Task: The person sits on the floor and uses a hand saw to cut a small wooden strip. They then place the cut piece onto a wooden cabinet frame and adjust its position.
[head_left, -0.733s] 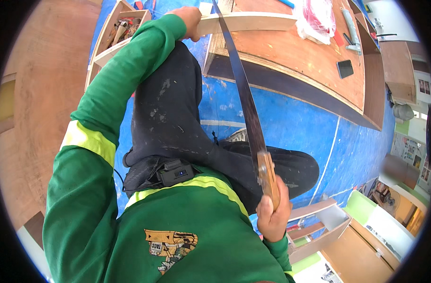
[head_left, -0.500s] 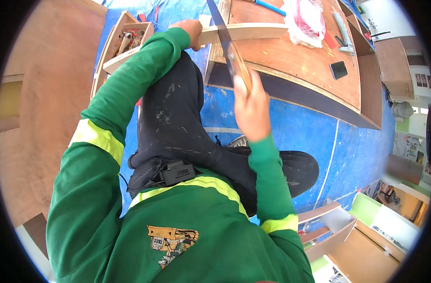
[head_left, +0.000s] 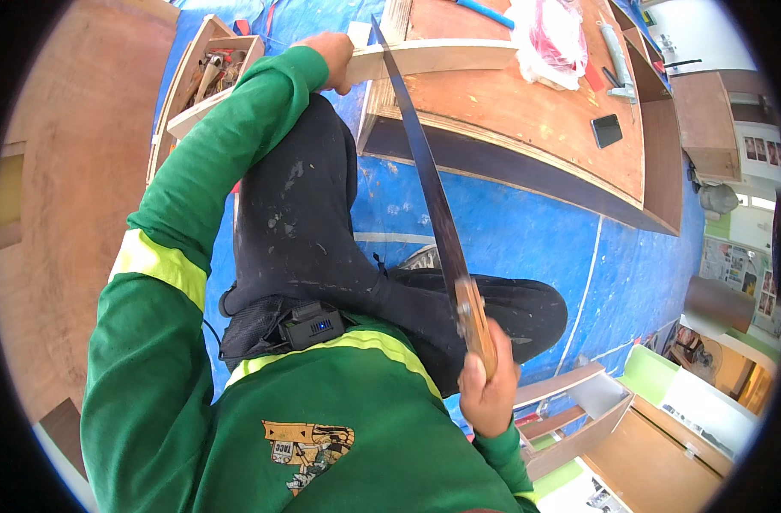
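My right hand [head_left: 491, 389] is closed round the wooden handle of a handsaw [head_left: 426, 175], low and close to my body. The long dark blade slants up and to the left, its tip end crossing a pale wooden strip [head_left: 459, 57] near the strip's left end. My left hand [head_left: 329, 60] grips that left end, beyond the edge of a plywood-topped cabinet [head_left: 502, 111]; its fingers are partly hidden. The rest of the strip lies across the plywood top.
On the plywood are a plastic bag [head_left: 551, 38], a phone [head_left: 607, 130], a caulking gun [head_left: 617, 64] and a blue-handled tool [head_left: 485, 12]. A wooden box of tools [head_left: 211, 73] stands to the left. Blue sheeting [head_left: 527, 222] covers the floor; cabinet parts [head_left: 570, 419] stand lower right.
My right hand has drawn the saw back toward my body, down and slightly right, so more blade shows on the near side of the strip. My left hand keeps its hold.
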`<state>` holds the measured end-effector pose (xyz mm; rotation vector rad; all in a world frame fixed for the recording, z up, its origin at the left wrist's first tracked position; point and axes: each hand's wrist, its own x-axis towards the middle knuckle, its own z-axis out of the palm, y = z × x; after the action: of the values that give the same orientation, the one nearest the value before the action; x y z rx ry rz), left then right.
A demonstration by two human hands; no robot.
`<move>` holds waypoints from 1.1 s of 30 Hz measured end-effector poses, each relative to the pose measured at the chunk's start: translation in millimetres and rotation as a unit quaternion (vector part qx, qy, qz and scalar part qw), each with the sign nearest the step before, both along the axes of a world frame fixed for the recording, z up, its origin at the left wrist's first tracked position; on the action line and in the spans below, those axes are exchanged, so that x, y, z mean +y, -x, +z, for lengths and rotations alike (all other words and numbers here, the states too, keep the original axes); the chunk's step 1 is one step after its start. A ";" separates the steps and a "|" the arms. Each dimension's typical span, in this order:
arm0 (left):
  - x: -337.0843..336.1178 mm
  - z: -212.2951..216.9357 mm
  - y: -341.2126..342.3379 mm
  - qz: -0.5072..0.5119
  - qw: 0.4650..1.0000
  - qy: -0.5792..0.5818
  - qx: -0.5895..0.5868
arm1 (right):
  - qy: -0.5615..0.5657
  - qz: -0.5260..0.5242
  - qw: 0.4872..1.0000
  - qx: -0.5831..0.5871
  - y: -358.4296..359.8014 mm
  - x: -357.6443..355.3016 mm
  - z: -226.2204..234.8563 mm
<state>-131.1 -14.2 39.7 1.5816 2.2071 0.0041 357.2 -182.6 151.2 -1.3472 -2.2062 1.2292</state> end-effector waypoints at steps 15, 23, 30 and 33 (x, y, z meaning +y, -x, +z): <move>0.3 -5.7 9.4 0.003 1.000 -0.012 -0.012 | -0.082 0.025 0.994 0.070 75.4 52.2 -44.2; -3.4 -24.5 8.5 -0.033 0.994 -0.087 0.053 | -0.041 0.026 0.999 0.014 39.8 38.0 -14.3; 8.8 -2.1 2.3 0.011 1.000 -0.010 -0.025 | -0.102 0.023 0.982 0.155 177.3 135.9 -60.9; 7.9 1.1 7.6 0.004 1.000 -0.001 -0.027 | -0.091 0.025 0.983 0.160 156.5 114.2 -66.6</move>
<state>-138.6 -6.3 40.8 1.5557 2.1730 0.0500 200.6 -68.3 84.5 -0.9559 -2.0743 1.1368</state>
